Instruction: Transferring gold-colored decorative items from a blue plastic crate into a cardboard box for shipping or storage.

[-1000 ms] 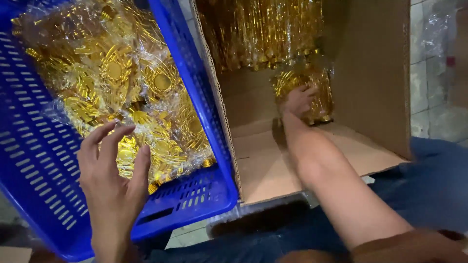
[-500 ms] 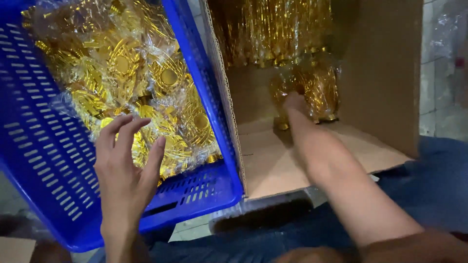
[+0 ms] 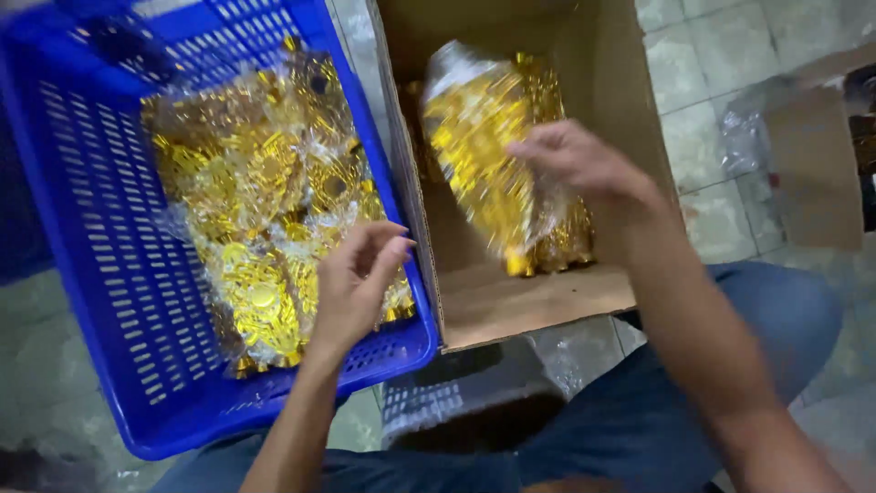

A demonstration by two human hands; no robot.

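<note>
Grey tiled floor (image 3: 703,64) (worn); blue crate (image 3: 109,301) beside cardboard box (image 3: 538,301).

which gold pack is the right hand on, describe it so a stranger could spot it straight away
Start at the open cardboard box beside the blue slotted basket. Above the box floor, the right hand touches a gold pack in clear wrap. Unlike the packs standing at the back of the box, it is tilted and raised, and blurred.
</note>
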